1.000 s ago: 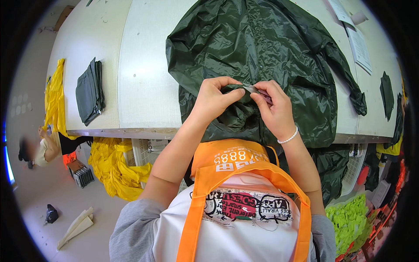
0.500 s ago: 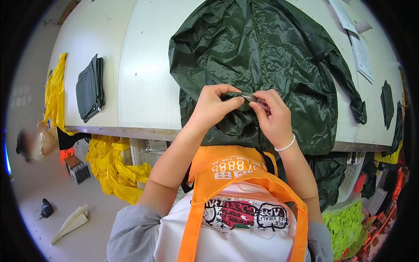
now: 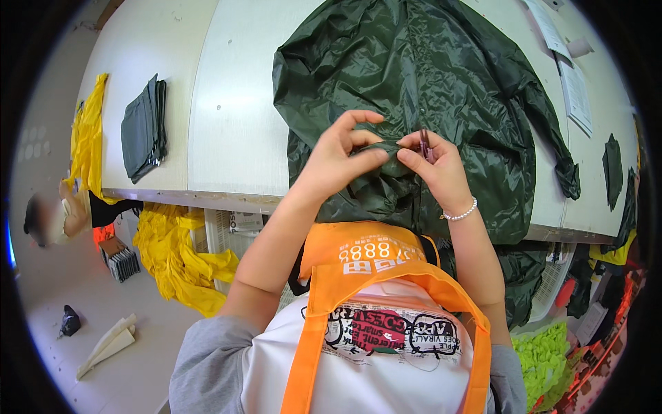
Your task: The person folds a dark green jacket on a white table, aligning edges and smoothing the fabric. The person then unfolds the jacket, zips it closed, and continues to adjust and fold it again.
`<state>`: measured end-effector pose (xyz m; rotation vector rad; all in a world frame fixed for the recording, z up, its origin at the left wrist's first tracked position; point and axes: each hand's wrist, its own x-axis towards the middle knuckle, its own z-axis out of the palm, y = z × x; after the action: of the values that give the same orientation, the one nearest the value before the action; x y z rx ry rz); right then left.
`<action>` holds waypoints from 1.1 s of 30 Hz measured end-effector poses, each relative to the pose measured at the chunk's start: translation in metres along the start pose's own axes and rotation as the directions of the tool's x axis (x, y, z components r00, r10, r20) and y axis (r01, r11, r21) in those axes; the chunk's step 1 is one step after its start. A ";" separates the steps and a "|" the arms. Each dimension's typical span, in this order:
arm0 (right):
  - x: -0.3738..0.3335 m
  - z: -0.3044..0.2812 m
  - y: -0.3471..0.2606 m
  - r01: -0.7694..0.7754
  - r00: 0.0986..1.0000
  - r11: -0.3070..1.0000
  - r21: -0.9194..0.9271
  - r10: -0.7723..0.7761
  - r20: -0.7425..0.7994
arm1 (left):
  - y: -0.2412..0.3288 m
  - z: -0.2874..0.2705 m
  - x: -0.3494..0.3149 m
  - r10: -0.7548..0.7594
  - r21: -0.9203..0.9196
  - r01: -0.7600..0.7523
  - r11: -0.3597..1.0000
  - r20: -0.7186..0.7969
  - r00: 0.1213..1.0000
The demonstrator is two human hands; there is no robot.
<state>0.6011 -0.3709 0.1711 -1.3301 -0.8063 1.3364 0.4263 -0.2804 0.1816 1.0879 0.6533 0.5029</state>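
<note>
A dark green, shiny raincoat (image 3: 476, 90) lies spread over the white table, its near part hanging past the front edge. My left hand (image 3: 334, 159) pinches a gathered fold of it between thumb and finger, with the other fingers partly raised. Fingertips of my right hand (image 3: 445, 172) grip the same fold, close to the left thumb. Tucked in the right hand is a small pair of thread snips (image 3: 425, 145), blades pointing away from me. A rounded, bunched part of the raincoat, perhaps a cuff, hangs below my fingers.
Folded dark green pieces (image 3: 145, 131) and yellow fabric (image 3: 89, 138) lie on the left of the table (image 3: 234, 103). Paper sheets (image 3: 574, 93) are at the right. Below sit yellow cloth (image 3: 172, 259) and lime-green cloth (image 3: 541, 359). Another person (image 3: 62, 217) is at far left.
The snips have swung from lying between my hands to pointing away from me in the right hand. My right fingertips now pinch the fabric beside my left thumb.
</note>
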 end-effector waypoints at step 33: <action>-0.018 -0.009 0.008 0.168 0.985 0.927 -0.336 -0.166 0.037 | 0.002 -0.002 0.002 -0.099 0.259 0.110 0.960 -0.057 0.994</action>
<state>0.6050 -0.3920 0.1673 -1.4831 -1.1685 1.1003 0.4263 -0.2768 0.1825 1.2859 0.8276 0.3555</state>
